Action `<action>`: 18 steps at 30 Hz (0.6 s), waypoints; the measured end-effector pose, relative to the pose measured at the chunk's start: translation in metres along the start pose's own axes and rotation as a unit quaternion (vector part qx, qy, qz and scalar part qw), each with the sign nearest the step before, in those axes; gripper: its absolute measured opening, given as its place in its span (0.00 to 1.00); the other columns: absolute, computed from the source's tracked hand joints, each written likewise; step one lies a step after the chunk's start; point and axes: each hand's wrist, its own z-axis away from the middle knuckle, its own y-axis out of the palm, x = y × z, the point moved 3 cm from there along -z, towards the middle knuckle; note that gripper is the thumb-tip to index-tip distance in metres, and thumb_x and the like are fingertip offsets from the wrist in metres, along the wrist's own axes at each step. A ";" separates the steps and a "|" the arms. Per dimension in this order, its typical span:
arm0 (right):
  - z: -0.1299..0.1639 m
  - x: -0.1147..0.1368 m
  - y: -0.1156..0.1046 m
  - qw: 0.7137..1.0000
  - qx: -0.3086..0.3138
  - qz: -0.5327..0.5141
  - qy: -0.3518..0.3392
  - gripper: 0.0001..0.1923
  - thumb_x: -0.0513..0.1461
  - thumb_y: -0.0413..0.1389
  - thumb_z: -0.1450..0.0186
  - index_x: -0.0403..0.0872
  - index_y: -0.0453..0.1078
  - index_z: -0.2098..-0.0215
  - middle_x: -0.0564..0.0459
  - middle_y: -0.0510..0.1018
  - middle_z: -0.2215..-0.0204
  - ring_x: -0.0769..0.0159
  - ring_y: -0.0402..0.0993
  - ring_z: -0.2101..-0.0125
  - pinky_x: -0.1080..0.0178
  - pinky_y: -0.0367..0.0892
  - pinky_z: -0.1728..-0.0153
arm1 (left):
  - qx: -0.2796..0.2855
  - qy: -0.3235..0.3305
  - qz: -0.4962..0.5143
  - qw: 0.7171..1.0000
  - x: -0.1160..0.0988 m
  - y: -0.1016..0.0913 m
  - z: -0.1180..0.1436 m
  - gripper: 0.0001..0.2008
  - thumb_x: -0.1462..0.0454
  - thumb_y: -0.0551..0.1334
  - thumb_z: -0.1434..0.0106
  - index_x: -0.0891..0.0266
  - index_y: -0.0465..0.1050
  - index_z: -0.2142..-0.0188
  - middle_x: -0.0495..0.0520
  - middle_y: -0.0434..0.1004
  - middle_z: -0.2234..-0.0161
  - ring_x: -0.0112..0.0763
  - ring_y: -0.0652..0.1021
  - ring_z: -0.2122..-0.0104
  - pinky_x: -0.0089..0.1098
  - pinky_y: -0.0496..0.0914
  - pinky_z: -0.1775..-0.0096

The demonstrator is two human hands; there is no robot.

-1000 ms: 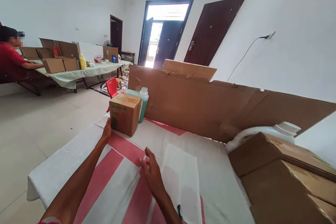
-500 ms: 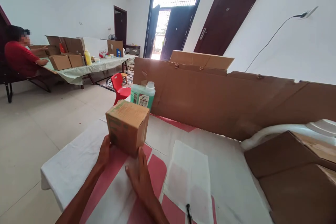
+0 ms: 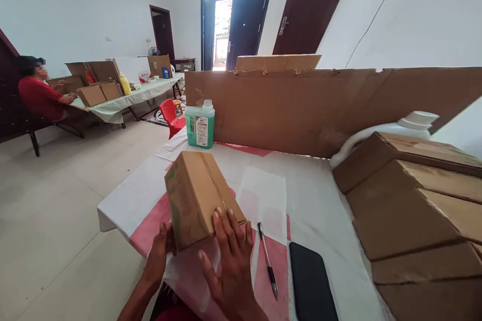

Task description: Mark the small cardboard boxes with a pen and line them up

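Note:
A small closed cardboard box (image 3: 198, 195) with green print rests on the pink-and-white tablecloth (image 3: 309, 195) close to me. My left hand (image 3: 160, 251) grips its near left lower corner. My right hand (image 3: 231, 261) lies with fingers spread on the box's near top edge. A pen (image 3: 267, 260) lies just right of my right hand, and a black phone (image 3: 311, 281) lies beside the pen. Behind the box, a sheet of white paper (image 3: 261, 195) is on the cloth.
A green liquid bottle (image 3: 200, 125) stands at the far left of the table before a long cardboard wall (image 3: 320, 105). Stacked cardboard boxes (image 3: 417, 205) and a white jug (image 3: 395, 128) fill the right. Across the room a person in red (image 3: 37, 95) sits at another table.
The box has been pulled toward me from beside the green bottle. My right hand went from the cloth onto the box. The view tilted down, bringing the phone into sight.

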 end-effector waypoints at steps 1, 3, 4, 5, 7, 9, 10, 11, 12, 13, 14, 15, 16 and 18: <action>-0.002 0.001 -0.004 1.000 -0.004 -0.007 0.002 0.42 0.45 0.53 0.28 0.58 0.37 0.22 0.48 0.56 0.26 0.41 0.48 0.27 0.32 0.39 0.31 | 0.008 0.008 -0.015 1.000 -0.004 0.000 0.007 0.43 0.31 0.51 0.37 0.62 0.79 0.45 0.64 0.84 0.49 0.57 0.78 0.43 0.56 0.70 0.41; -0.002 0.000 -0.009 0.999 -0.011 -0.032 0.017 0.39 0.45 0.52 0.26 0.58 0.40 0.23 0.48 0.58 0.27 0.43 0.49 0.27 0.34 0.45 0.31 | 0.023 0.031 -0.050 0.998 -0.013 -0.002 0.019 0.43 0.31 0.49 0.36 0.61 0.79 0.45 0.63 0.85 0.52 0.55 0.80 0.47 0.54 0.73 0.44; -0.001 -0.002 -0.011 0.998 -0.015 -0.050 0.029 0.37 0.45 0.52 0.26 0.58 0.43 0.24 0.48 0.60 0.28 0.45 0.50 0.28 0.35 0.48 0.32 | 0.022 0.048 -0.072 0.996 -0.018 -0.003 0.025 0.42 0.31 0.49 0.35 0.61 0.79 0.45 0.62 0.85 0.53 0.54 0.80 0.48 0.52 0.74 0.46; 0.000 -0.004 -0.014 0.996 -0.018 -0.075 0.047 0.34 0.46 0.52 0.26 0.58 0.47 0.24 0.48 0.62 0.29 0.46 0.53 0.28 0.37 0.51 0.32 | 0.014 0.068 -0.099 0.993 -0.024 -0.006 0.031 0.41 0.32 0.48 0.34 0.60 0.79 0.45 0.61 0.85 0.54 0.52 0.81 0.50 0.51 0.74 0.46; 0.001 -0.010 -0.022 0.985 -0.019 -0.141 0.100 0.31 0.48 0.51 0.25 0.58 0.53 0.26 0.48 0.64 0.30 0.49 0.57 0.30 0.40 0.56 0.33 | -0.016 0.114 -0.158 0.981 -0.035 -0.009 0.042 0.40 0.34 0.47 0.32 0.60 0.79 0.44 0.60 0.85 0.53 0.49 0.81 0.52 0.49 0.74 0.46; -0.001 -0.017 -0.032 0.961 -0.019 -0.216 0.170 0.31 0.52 0.50 0.25 0.57 0.55 0.27 0.49 0.63 0.29 0.51 0.58 0.31 0.44 0.58 0.33 | -0.037 0.172 -0.209 0.962 -0.048 -0.009 0.051 0.39 0.35 0.47 0.31 0.59 0.76 0.41 0.61 0.83 0.51 0.48 0.79 0.51 0.48 0.72 0.44; -0.004 -0.020 -0.037 0.947 -0.022 -0.247 0.204 0.32 0.53 0.50 0.26 0.56 0.55 0.27 0.49 0.62 0.28 0.52 0.57 0.30 0.45 0.57 0.33 | -0.036 0.203 -0.230 0.951 -0.055 -0.007 0.054 0.38 0.37 0.47 0.30 0.59 0.74 0.38 0.61 0.81 0.48 0.48 0.78 0.49 0.48 0.71 0.42; -0.007 -0.023 -0.042 0.934 -0.026 -0.272 0.232 0.33 0.55 0.51 0.27 0.56 0.56 0.27 0.49 0.60 0.28 0.52 0.56 0.30 0.46 0.57 0.32 | -0.028 0.235 -0.250 0.939 -0.061 -0.004 0.057 0.36 0.38 0.48 0.29 0.58 0.72 0.36 0.61 0.79 0.46 0.49 0.77 0.46 0.48 0.69 0.41; -0.010 -0.026 -0.047 0.922 -0.032 -0.290 0.253 0.35 0.57 0.51 0.28 0.55 0.57 0.27 0.50 0.60 0.27 0.51 0.56 0.29 0.47 0.57 0.32 | -0.017 0.263 -0.270 0.926 -0.067 0.000 0.058 0.35 0.39 0.49 0.29 0.57 0.70 0.35 0.61 0.77 0.44 0.50 0.75 0.44 0.48 0.68 0.40; -0.014 -0.030 -0.052 0.914 -0.039 -0.305 0.266 0.36 0.58 0.52 0.29 0.54 0.58 0.27 0.49 0.60 0.28 0.51 0.56 0.29 0.48 0.57 0.32 | -0.006 0.287 -0.289 0.913 -0.072 0.004 0.058 0.35 0.40 0.49 0.28 0.57 0.69 0.34 0.62 0.76 0.43 0.50 0.73 0.42 0.49 0.67 0.39; -0.018 -0.034 -0.057 0.907 -0.048 -0.317 0.272 0.37 0.58 0.53 0.30 0.53 0.59 0.28 0.49 0.61 0.28 0.50 0.56 0.30 0.49 0.58 0.33 | 0.003 0.308 -0.308 0.900 -0.077 0.008 0.057 0.34 0.40 0.50 0.28 0.56 0.69 0.34 0.62 0.74 0.42 0.51 0.72 0.41 0.51 0.67 0.39; -0.023 -0.039 -0.060 0.902 -0.058 -0.328 0.273 0.37 0.58 0.54 0.30 0.52 0.61 0.29 0.49 0.62 0.28 0.51 0.56 0.30 0.50 0.57 0.32 | 0.009 0.328 -0.325 0.887 -0.081 0.012 0.055 0.34 0.40 0.49 0.28 0.56 0.69 0.34 0.63 0.72 0.42 0.52 0.71 0.41 0.52 0.66 0.39; -0.028 -0.044 -0.064 0.898 -0.071 -0.340 0.271 0.37 0.58 0.55 0.31 0.52 0.62 0.30 0.49 0.63 0.29 0.51 0.56 0.30 0.50 0.56 0.32 | 0.015 0.347 -0.339 0.874 -0.085 0.017 0.051 0.35 0.40 0.49 0.29 0.56 0.68 0.33 0.64 0.70 0.41 0.53 0.70 0.40 0.53 0.66 0.38; -0.039 -0.058 -0.068 0.883 -0.092 -0.374 0.268 0.36 0.57 0.57 0.32 0.51 0.64 0.31 0.49 0.64 0.29 0.52 0.56 0.30 0.51 0.55 0.31 | 0.033 0.381 -0.355 0.853 -0.090 0.026 0.038 0.37 0.38 0.50 0.30 0.54 0.63 0.30 0.64 0.63 0.37 0.54 0.66 0.36 0.55 0.62 0.36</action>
